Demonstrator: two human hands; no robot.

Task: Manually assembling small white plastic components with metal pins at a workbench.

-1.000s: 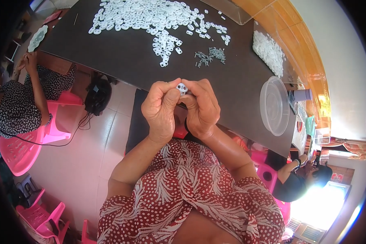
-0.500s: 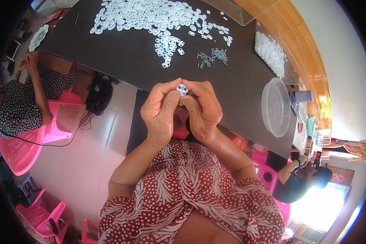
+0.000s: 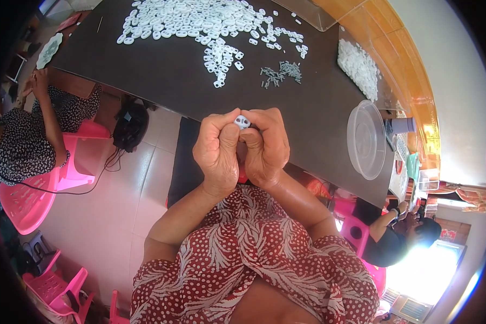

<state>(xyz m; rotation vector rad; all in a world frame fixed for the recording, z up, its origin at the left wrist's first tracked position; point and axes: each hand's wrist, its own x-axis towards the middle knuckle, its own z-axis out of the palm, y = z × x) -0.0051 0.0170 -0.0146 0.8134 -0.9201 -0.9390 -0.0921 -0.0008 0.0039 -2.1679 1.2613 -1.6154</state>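
Hands are staying pressed together over the table's point(image 3: 162, 75) near edge, left hand point(image 3: 218, 154) and right hand point(image 3: 265, 148) both pinching a small white plastic piece point(image 3: 242, 121) at their fingertips, barely shifting since a second ago; assembly seems ongoing.

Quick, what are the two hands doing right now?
Left hand: closed, pinching the small white plastic piece.
Right hand: closed, pinching the same piece from its other side.
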